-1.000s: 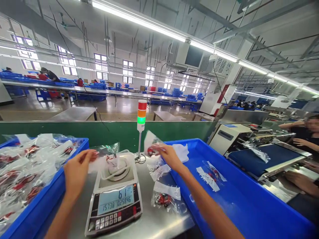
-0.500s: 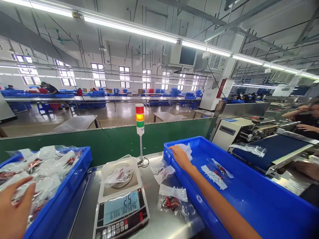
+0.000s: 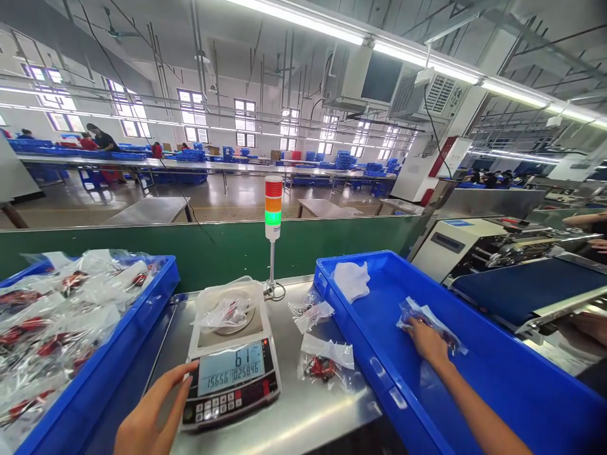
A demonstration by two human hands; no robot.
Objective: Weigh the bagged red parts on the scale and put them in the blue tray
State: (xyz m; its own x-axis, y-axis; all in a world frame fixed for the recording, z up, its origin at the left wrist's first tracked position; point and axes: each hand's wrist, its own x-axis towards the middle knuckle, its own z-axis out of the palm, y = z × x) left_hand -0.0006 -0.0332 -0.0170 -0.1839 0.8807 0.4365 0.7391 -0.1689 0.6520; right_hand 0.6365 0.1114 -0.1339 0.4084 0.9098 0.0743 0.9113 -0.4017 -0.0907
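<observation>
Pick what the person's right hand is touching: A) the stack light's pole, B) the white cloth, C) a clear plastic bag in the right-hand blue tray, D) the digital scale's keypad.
C: the right hand rests on a clear plastic bag inside the blue tray.

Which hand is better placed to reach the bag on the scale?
Left, probably: the left hand is open and empty beside the digital scale, close to the bag on its pan. The right hand is farther away, on a plastic bag in the blue tray.
</observation>
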